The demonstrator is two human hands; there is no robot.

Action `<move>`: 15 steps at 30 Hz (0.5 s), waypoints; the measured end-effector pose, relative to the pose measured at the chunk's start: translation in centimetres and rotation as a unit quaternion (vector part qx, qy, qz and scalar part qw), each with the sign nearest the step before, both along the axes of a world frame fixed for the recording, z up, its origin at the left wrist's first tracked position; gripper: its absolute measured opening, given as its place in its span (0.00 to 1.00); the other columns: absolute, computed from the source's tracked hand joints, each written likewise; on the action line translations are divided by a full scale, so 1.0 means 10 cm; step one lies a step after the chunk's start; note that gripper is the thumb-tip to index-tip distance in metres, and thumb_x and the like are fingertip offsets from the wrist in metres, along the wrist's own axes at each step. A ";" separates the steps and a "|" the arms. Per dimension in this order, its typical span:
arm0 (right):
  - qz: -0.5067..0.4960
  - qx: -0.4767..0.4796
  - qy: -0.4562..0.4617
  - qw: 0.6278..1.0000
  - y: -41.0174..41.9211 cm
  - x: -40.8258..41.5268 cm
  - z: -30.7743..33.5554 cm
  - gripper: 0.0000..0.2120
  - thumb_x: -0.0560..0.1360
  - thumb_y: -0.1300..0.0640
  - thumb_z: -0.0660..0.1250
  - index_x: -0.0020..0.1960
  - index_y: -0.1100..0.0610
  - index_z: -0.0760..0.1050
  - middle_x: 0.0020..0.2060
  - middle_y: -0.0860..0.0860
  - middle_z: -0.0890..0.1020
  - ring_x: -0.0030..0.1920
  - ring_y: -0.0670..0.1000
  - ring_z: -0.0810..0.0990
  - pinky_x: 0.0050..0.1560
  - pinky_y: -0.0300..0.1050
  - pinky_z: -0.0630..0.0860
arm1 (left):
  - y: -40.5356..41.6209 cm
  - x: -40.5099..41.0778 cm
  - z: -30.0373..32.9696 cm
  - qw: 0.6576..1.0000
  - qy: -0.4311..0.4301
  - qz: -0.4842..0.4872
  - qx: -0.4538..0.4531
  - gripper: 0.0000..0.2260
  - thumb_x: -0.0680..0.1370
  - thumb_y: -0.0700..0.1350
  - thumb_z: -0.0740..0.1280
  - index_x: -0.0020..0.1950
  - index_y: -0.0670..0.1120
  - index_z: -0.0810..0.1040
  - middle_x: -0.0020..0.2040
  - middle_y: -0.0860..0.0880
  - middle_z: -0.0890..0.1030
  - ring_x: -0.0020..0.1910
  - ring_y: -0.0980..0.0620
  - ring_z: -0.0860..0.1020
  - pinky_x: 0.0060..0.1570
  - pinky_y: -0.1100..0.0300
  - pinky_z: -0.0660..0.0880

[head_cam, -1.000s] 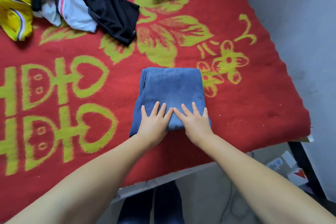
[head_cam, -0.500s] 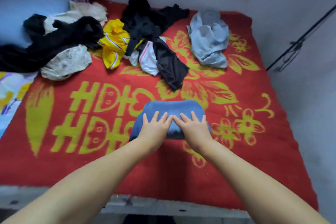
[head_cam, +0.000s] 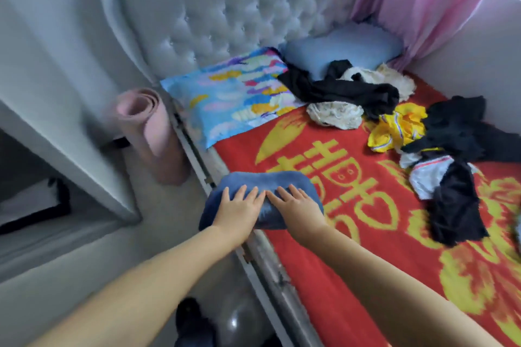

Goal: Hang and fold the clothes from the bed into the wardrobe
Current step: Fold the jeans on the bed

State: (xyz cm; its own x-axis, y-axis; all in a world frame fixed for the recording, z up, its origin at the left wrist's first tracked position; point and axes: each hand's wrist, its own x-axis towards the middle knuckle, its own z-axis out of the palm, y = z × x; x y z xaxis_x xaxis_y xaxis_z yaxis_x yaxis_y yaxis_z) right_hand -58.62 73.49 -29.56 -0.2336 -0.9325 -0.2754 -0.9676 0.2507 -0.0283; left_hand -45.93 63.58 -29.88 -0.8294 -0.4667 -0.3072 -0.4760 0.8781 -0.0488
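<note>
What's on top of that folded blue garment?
Both hands lie flat on the folded blue garment: left hand and right hand, side by side, fingers straight. Whatever is beneath the garment is covered.

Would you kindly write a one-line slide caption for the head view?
Both hands, left hand and right hand, rest flat on folded blue garment at red blanket's edge.

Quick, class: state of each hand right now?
Left hand: open, flat on the folded blue garment.
Right hand: open, flat on it too.
</note>
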 end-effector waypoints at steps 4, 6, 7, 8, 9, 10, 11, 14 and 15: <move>0.114 -0.005 -0.015 0.993 -0.75 0.84 0.08 0.33 0.78 0.54 0.64 0.78 0.54 0.54 0.74 0.57 0.63 0.73 0.63 0.61 0.72 0.53 0.58 | -0.39 1.05 0.07 0.993 0.032 0.114 -0.016 0.29 0.81 0.41 0.59 0.79 0.45 0.49 0.78 0.46 0.54 0.77 0.46 0.53 0.73 0.45 0.51; 0.169 0.011 -0.005 0.986 -1.08 1.35 0.13 0.33 0.79 0.51 0.62 0.79 0.54 0.50 0.76 0.57 0.59 0.75 0.62 0.57 0.74 0.52 0.54 | -0.55 1.61 0.08 0.984 0.070 0.164 -0.027 0.26 0.80 0.41 0.58 0.78 0.44 0.55 0.77 0.44 0.60 0.76 0.46 0.59 0.73 0.47 0.55; 0.194 0.018 -0.002 0.981 -1.23 1.62 0.14 0.33 0.80 0.51 0.60 0.79 0.54 0.49 0.76 0.57 0.58 0.76 0.61 0.55 0.74 0.51 0.52 | -0.62 1.91 0.09 0.978 0.083 0.189 -0.030 0.25 0.80 0.41 0.59 0.77 0.44 0.58 0.76 0.44 0.63 0.75 0.45 0.61 0.72 0.48 0.57; 0.216 0.024 -0.001 0.976 -1.37 1.89 0.15 0.33 0.80 0.51 0.60 0.79 0.54 0.48 0.77 0.57 0.57 0.76 0.61 0.54 0.74 0.51 0.51 | -0.69 2.20 0.10 0.973 0.086 0.211 -0.026 0.25 0.80 0.41 0.59 0.77 0.43 0.58 0.75 0.43 0.63 0.75 0.45 0.61 0.72 0.48 0.57; 0.237 0.027 -0.002 0.971 -1.50 2.17 0.16 0.33 0.80 0.51 0.60 0.79 0.54 0.47 0.77 0.56 0.56 0.76 0.61 0.53 0.74 0.51 0.51 | -0.76 2.48 0.09 0.970 0.079 0.229 -0.018 0.25 0.81 0.40 0.57 0.77 0.43 0.56 0.76 0.43 0.61 0.75 0.45 0.59 0.73 0.48 0.55; 0.258 0.031 -0.004 0.966 -1.64 2.48 0.16 0.34 0.80 0.51 0.60 0.79 0.53 0.47 0.77 0.56 0.56 0.76 0.60 0.53 0.75 0.51 0.51 | -0.83 2.80 0.09 0.967 0.065 0.248 -0.008 0.25 0.81 0.40 0.55 0.78 0.43 0.53 0.77 0.43 0.58 0.76 0.45 0.57 0.73 0.49 0.52; 0.277 0.037 -0.006 0.960 -1.76 2.78 0.17 0.34 0.80 0.51 0.60 0.79 0.53 0.47 0.77 0.56 0.56 0.77 0.60 0.53 0.75 0.51 0.51 | -0.91 3.10 0.09 0.962 0.053 0.267 -0.001 0.25 0.82 0.40 0.53 0.78 0.43 0.50 0.78 0.43 0.56 0.77 0.46 0.55 0.74 0.50 0.51; 0.325 0.033 -0.016 0.945 -2.12 3.67 0.18 0.34 0.79 0.58 0.62 0.79 0.52 0.47 0.76 0.54 0.59 0.76 0.59 0.55 0.73 0.50 0.55 | -1.12 4.00 0.09 0.950 0.037 0.311 -0.003 0.26 0.83 0.42 0.54 0.79 0.43 0.47 0.78 0.43 0.53 0.77 0.46 0.52 0.74 0.51 0.49; 0.337 0.028 -0.019 0.941 -2.23 3.94 0.17 0.35 0.78 0.60 0.62 0.79 0.52 0.48 0.75 0.54 0.60 0.76 0.59 0.56 0.73 0.50 0.56 | -1.19 4.27 0.10 0.946 0.035 0.324 -0.002 0.27 0.82 0.42 0.55 0.79 0.43 0.47 0.78 0.43 0.52 0.77 0.46 0.52 0.74 0.51 0.49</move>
State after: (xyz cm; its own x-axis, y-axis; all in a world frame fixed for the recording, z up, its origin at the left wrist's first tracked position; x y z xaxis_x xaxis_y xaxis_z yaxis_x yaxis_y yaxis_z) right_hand -19.26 51.24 -27.82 0.4171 -0.8485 -0.3256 -0.9057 -0.4180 -0.0708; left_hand -3.23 51.65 -28.90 -0.3876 -0.8845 -0.2595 -0.9158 0.4016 -0.0011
